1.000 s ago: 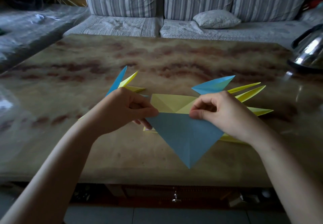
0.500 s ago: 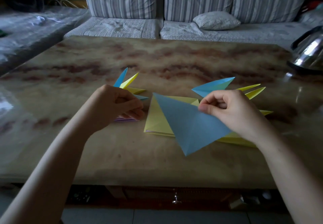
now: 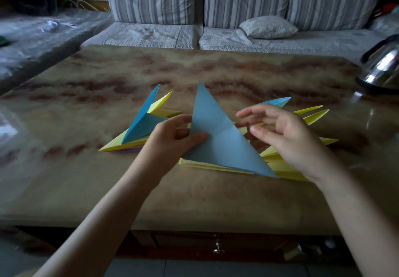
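A blue paper triangle [image 3: 218, 134] stands with one point up over the middle of the marble-patterned table [image 3: 194, 201]. My left hand [image 3: 172, 140] pinches its left edge between thumb and fingers. My right hand [image 3: 287, 138] hovers just right of the triangle with fingers spread and relaxed, holding nothing. Under the triangle lies a stack of yellow paper sheets [image 3: 216, 165]. To the left sits a folded blue and yellow paper piece [image 3: 146, 123]. Behind my right hand lie more folded pieces with a blue tip [image 3: 276, 101] and yellow tips [image 3: 315, 116].
A shiny metal kettle [image 3: 382, 69] stands at the table's right edge. A striped grey sofa [image 3: 244, 4] with a small pillow [image 3: 268, 27] runs behind the table. A drawer knob [image 3: 217, 248] shows below the front edge.
The blue triangle went from pointing down, held by both hands, to pointing up. My right hand let go and opened; my left hand took hold of its left edge.
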The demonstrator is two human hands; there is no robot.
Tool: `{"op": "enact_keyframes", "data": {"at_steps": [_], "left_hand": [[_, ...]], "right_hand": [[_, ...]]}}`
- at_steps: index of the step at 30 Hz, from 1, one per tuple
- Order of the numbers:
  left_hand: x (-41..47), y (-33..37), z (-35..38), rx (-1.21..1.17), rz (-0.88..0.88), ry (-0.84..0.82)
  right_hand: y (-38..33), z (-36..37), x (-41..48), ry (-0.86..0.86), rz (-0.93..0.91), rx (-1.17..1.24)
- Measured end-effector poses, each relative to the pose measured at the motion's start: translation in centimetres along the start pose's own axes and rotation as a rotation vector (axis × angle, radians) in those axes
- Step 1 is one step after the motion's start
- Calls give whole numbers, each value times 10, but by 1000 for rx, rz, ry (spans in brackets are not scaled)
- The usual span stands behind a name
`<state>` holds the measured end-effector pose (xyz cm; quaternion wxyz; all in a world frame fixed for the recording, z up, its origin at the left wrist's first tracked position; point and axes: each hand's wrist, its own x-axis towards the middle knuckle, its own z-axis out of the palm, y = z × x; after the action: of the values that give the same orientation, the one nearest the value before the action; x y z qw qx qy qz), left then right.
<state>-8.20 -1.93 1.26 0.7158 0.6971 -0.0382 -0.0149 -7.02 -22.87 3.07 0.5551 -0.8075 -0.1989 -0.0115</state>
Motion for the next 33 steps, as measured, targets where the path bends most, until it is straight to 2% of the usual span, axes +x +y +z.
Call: {"op": "enact_keyframes", "data": {"at_steps": [2, 5, 13, 16, 24, 33], "left_hand": [[-1, 1, 0, 7, -8, -34], [-2, -1, 2, 43, -11, -65], [-4, -1, 2, 56, 5, -135], [-5, -1, 3, 66, 18, -157], [-9, 2, 7, 26, -6, -195], [-9, 5, 8, -86, -35, -130]], "right_hand": [[-2, -6, -1, -107, -27, 46], [-1, -7, -3, -181, -36, 97], [3, -8, 0, -188, -7, 122], [2, -5, 0, -137, 10, 183], [3, 11, 1, 143, 26, 281], [4, 14, 2, 161, 72, 326]]}}
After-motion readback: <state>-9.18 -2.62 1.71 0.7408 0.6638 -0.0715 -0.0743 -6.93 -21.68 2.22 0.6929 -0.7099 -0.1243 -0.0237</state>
